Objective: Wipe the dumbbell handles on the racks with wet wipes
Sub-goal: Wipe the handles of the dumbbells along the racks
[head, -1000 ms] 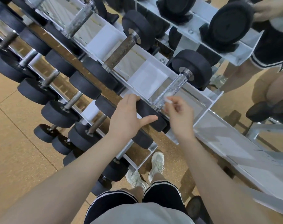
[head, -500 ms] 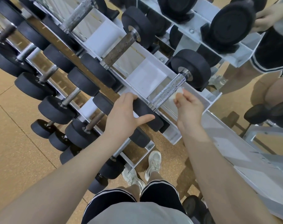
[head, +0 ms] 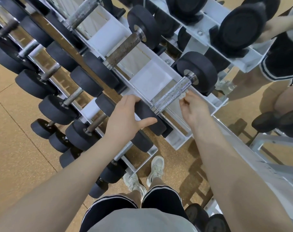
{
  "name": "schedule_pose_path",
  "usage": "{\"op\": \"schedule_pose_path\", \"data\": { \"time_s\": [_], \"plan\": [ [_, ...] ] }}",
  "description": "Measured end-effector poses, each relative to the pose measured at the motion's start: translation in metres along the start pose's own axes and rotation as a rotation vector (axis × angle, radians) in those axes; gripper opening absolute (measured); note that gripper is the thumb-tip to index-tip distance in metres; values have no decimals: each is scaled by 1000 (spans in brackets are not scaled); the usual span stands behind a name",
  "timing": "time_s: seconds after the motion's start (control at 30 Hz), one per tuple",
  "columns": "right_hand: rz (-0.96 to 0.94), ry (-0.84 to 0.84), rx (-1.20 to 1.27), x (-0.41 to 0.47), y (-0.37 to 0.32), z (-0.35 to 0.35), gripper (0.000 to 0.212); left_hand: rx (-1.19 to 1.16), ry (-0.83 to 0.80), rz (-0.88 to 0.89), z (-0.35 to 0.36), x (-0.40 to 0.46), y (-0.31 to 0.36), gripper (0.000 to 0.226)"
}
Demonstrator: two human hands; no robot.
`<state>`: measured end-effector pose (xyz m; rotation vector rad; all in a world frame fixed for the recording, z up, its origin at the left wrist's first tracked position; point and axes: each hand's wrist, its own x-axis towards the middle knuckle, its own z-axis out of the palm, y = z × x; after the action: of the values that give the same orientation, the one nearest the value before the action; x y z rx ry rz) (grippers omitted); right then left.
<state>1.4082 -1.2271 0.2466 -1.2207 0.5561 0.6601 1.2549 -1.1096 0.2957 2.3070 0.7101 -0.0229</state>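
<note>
A black dumbbell with a shiny knurled handle (head: pixel 173 95) lies on the top tier of the white rack (head: pixel 152 79). My right hand (head: pixel 192 108) pinches a small white wet wipe (head: pixel 184 96) against the right side of that handle, near its far end. My left hand (head: pixel 127 118) clasps the dumbbell's near black head (head: pixel 149 117), thumb underneath. A rusty-handled dumbbell (head: pixel 124 48) sits one slot to the left on the same tier.
Lower tiers at left carry several smaller black dumbbells (head: pixel 57 108). A mirror behind the rack reflects a person's legs and hand (head: pixel 274 29). My white shoes (head: pixel 156 166) stand on the tan cork floor. More dumbbells (head: pixel 207 218) rest at lower right.
My right hand has slid the wipe along the handle from its near end toward the far head. My left hand has stayed on the near head.
</note>
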Motion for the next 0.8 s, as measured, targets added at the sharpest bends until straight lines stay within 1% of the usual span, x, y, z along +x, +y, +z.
{"op": "schedule_pose_path", "data": {
  "time_s": [0.07, 0.1, 0.17, 0.23, 0.27, 0.3, 0.37, 0.43, 0.5, 0.57, 0.6, 0.63, 0.73, 0.77, 0.8],
  "plan": [
    [63, -36, -58, -10, 8, -6, 23, -7, 1, 1, 0, 0, 0, 66],
    [110, -63, -91, -16, 13, -9, 23, -11, 0, 2, 0, 0, 0, 66],
    [176, -177, -155, -28, 22, -12, 27, -17, -1, 1, 0, 0, 0, 66],
    [195, -243, -196, -31, 21, -12, 30, -15, -2, -8, 0, 0, 0, 67],
    [181, -216, -201, -27, 15, -11, 29, -15, -3, -11, 0, 0, 0, 67],
    [160, -138, -176, -18, 7, -12, 28, -16, -4, -11, 0, 0, 0, 67],
    [125, -2, -6, -1, -11, -14, 25, -21, -7, -21, 0, -1, 0, 68],
    [90, 16, 155, 6, -22, -10, 26, -25, -5, -30, -1, -1, 1, 69],
    [85, 2, 211, 4, -18, -3, 26, -33, -1, -39, 0, -1, 2, 70],
    [123, -49, 239, -2, -9, 0, 34, -40, 2, -45, -1, -1, 3, 70],
    [135, -92, 214, -6, -6, 0, 35, -41, 2, -50, -1, -1, 3, 70],
    [136, -128, 120, -8, -5, -2, 32, -43, 0, -54, -1, -2, 3, 70],
    [68, -208, -414, -20, 4, -12, 26, -41, 3, -57, 0, -1, 3, 71],
    [53, -228, -493, -24, 8, -16, 28, -42, 7, -59, 0, -2, 3, 72],
    [46, -239, -506, -28, 10, -18, 30, -42, 7, -64, 0, -2, 3, 72]
  ]
}}
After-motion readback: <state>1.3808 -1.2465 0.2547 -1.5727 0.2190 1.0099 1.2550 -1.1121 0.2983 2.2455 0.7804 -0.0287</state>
